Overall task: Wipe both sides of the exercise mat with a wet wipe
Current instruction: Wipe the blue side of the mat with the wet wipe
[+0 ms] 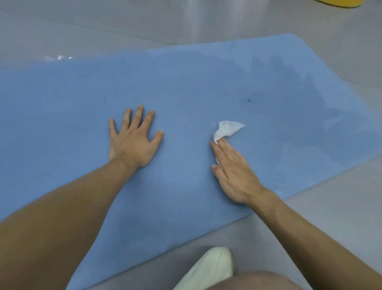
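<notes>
Grey glossy floor point(124, 24), faint seam lines across it. Blue exercise mat point(186, 87) spread flat on floor, running diagonally, darker patches toward its right end. Pale shoe point(213, 267) on floor just beside mat's near edge. Yellow object point(339, 2) at far right, cut by frame, well apart from mat

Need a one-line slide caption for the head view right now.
Wiping the blue mat: left hand flat on it, right hand pressing a white wipe down with straight fingers.
</notes>
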The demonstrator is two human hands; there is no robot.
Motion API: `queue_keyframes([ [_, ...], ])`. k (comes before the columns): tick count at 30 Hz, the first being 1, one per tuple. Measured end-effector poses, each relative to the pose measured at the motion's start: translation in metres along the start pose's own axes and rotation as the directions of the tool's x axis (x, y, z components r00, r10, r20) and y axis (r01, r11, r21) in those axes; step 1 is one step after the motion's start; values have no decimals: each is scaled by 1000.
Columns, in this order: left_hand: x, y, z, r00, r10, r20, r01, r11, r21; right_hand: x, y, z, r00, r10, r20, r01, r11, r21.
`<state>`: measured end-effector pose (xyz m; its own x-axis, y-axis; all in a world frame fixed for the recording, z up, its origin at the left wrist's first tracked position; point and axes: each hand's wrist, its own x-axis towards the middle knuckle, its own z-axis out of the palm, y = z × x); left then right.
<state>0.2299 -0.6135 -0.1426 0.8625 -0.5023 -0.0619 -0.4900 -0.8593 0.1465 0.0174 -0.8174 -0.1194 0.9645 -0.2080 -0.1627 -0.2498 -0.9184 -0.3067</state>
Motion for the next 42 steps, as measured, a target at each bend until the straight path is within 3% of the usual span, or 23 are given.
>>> queue_keyframes([
  [2, 0, 0, 0, 1000, -1, 4, 1, 1000, -3, -8, -32, 4, 968, -214, 129, 213, 977, 21],
  [4, 0, 0, -1, 1000, 4, 9, -4, 1000, 5, -14, -55, 11, 889, -405, 212, 411, 911, 17],
  [7, -1, -1, -2, 1000, 11, 20, -11, 1000, 5, -16, -53, 18, 823, -518, 232, 544, 836, -63],
  [9, -1, 0, -3, 1000, 13, 16, -13, 1000, 2, -14, -32, 16, 867, -465, 180, 492, 856, -161],
  [13, -1, 1, -4, 1000, 15, 20, -15, 1000, -6, -9, 22, 3, 990, -140, 5, 139, 976, -167],
  [17, -1, 1, -3, 1000, 18, 18, -18, 1000, -5, -5, 50, -8, 985, 141, -100, -151, 984, -93],
  [19, 0, 0, -3, 1000, 17, 20, -17, 1000, -4, -1, 40, -6, 986, 153, -62, -156, 987, -48],
  [22, 0, 0, -4, 1000, 16, 25, -16, 1000, -2, -3, 5, 1, 994, -95, 61, 97, 994, -42],
  [25, 0, 1, -4, 1000, 8, 19, -8, 1000, -6, -15, -33, 8, 909, -343, 235, 359, 933, -27],
  [29, -2, 1, -4, 1000, 10, 21, -10, 1000, -7, -28, -39, 16, 833, -502, 230, 539, 831, -140],
  [31, -2, 1, -4, 1000, 11, 25, -11, 1000, -9, -28, -24, 15, 873, -452, 183, 483, 854, -195],
  [34, -1, 1, -4, 999, 12, 35, -12, 1000, 1, -26, 13, 6, 977, -207, 40, 211, 960, -185],
  [38, -3, 0, -5, 999, 23, 38, -22, 1000, -13, -28, 69, -11, 990, 116, -77, -127, 981, -148],
  [40, -4, 0, -6, 998, 31, 47, -30, 999, -24, -26, 75, -15, 984, 163, -66, -169, 980, -102],
  [42, -8, -1, -6, 998, 42, 51, -41, 999, -26, -25, 63, -14, 995, 93, -26, -94, 992, -80],
])
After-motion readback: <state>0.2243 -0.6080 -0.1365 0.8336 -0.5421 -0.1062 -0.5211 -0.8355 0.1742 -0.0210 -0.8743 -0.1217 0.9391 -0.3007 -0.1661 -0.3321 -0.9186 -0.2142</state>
